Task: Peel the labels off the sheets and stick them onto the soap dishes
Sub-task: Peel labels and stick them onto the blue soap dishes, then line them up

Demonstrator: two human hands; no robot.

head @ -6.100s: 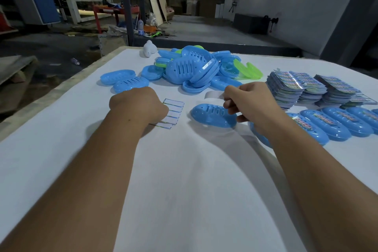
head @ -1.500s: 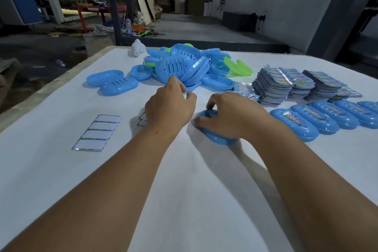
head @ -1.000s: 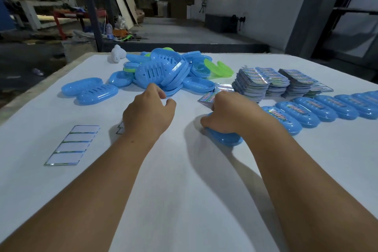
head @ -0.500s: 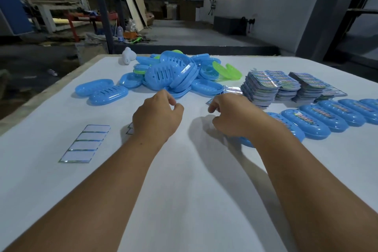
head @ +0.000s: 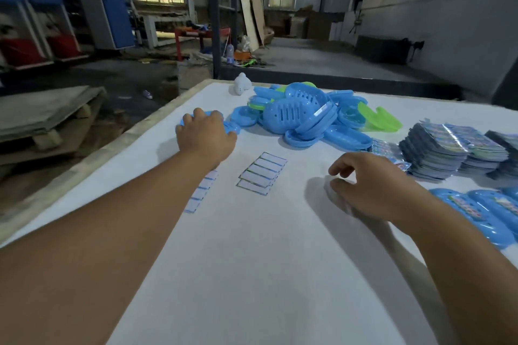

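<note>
Head | left hand (head: 206, 136) grips soap dish (head: 232, 128), long axis left-right | right hand (head: 364, 185) loosely curled, empty

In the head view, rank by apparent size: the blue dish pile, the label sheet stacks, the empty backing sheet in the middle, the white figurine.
1. blue dish pile and label sheet stacks: look alike, and the stacks run off frame, so unranked.
2. empty backing sheet.
3. white figurine, though farthest from the camera.
</note>
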